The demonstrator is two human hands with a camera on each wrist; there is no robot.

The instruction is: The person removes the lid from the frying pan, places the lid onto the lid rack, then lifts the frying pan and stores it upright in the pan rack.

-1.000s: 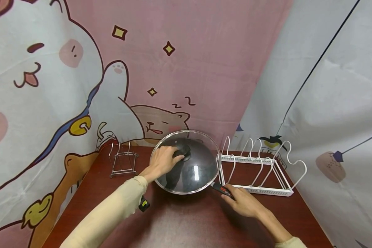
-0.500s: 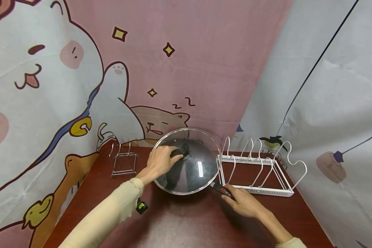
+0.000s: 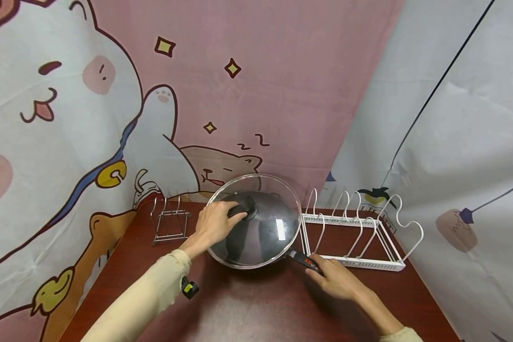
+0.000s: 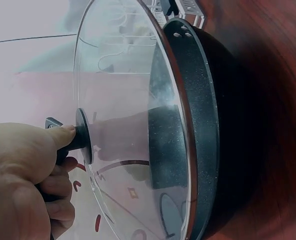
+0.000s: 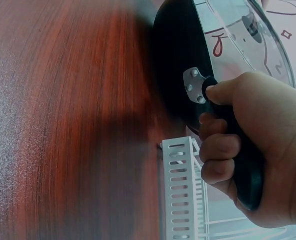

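Observation:
A clear glass lid point(image 3: 282, 202) with a metal rim is held over a black wok point(image 4: 238, 115). My left hand point(image 3: 215, 222) grips the lid's black knob point(image 4: 83, 135), thumb on one side and fingers curled under it. In the left wrist view the lid is tilted, and a gap shows between its edge and the wok's rim. My right hand point(image 3: 335, 278) is wrapped round the wok's black handle point(image 3: 303, 260), with the thumb near the riveted bracket point(image 5: 193, 86). Seen from the head, the lid covers most of the wok's inside.
Right of the wok stands a white wire rack point(image 3: 369, 262) with upright loops, close to the handle. A small metal rack point(image 3: 171, 236) sits at the back left of the reddish-brown table point(image 3: 256, 313). A printed curtain point(image 3: 290, 85) hangs behind.
My left hand and the lid have shifted slightly left, uncovering a little more of the wok near its handle. The right hand keeps its hold in the same place.

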